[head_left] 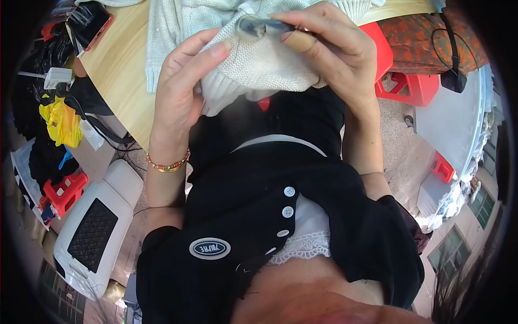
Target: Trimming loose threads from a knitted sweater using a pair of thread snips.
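Note:
A cream knitted garment (264, 67) is raised in front of me, its ribbed edge hanging down toward my lap. My left hand (181, 81) pinches the knit at its left side, thumb on top and fingers behind. In my right hand (340, 51), thumb and fingers close on a small dark tool (276, 26) with a round, clear-looking end (251, 28) that lies against the knit. The tool's exact kind cannot be made out. Some fingers of both hands are hidden behind the fabric.
More pale knitwear (194, 16) lies across the light wood table (116, 70). A black device with a red edge (89, 24) sits at the table's left corner. Red stools (407, 89) stand at right; a white padded chair (100, 227) and a yellow bag (60, 120) are at left.

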Available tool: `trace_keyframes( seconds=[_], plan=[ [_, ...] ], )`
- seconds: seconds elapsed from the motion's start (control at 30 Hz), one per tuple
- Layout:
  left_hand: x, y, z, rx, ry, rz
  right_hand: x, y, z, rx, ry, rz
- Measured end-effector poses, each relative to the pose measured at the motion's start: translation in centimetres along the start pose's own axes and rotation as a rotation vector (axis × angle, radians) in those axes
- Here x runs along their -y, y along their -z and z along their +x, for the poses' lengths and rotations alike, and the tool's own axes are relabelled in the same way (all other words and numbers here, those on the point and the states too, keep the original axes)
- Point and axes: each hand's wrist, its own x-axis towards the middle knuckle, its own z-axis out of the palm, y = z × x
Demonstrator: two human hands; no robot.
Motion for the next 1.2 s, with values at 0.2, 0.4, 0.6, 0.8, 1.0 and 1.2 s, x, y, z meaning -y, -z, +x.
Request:
trace_keyframes(
  seconds=[0.2, 0.4, 0.6, 0.8, 1.0, 1.2],
  plan=[
    [-0.4, -1.2, -0.4, -0.054, -0.112, 0.164, 6.1, 0.0, -1.7, -0.081, -0.038, -0.053],
    [-0.3, -2.6, -0.2, -0.025, -0.114, 0.276, 5.0, -0.5, -1.7, -0.113, 0.021, -0.114],
    [0.6, -3.9, 0.3, -0.096, -0.155, 0.256, 3.6, -1.4, -2.0, -0.247, 0.210, -0.208],
    [0.8, -4.1, 0.8, -0.076, -0.235, 0.339, -1.8, -1.6, -0.4, -0.406, 0.913, -0.099],
    [1.1, -3.8, 0.9, -0.063, -0.218, 0.385, -0.5, -1.2, -0.7, -0.326, 0.838, 0.059],
    [1.1, -3.2, 0.8, -0.093, -0.241, 0.305, 3.1, 1.0, -3.7, -0.138, 0.115, -0.209]
  ],
)
